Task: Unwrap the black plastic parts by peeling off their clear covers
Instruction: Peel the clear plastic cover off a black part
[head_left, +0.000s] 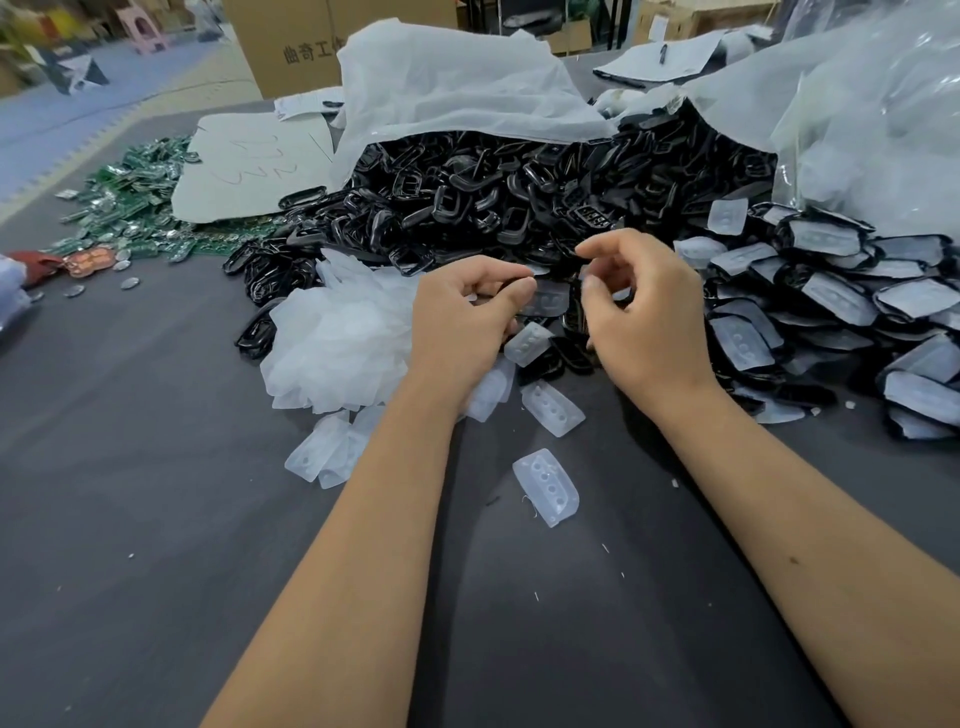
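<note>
Loose clear cover (546, 486) nearest; both hands (462, 317) (644, 317) pinch a covered black part (550, 299).

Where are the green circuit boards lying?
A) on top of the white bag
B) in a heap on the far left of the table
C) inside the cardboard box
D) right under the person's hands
B: the green circuit boards lie scattered on the far left of the table, beside the black parts pile.

text: "曲奇工作" | on: cardboard box (291, 47) | white sheet (254, 166): scrawl, unreadable
</note>
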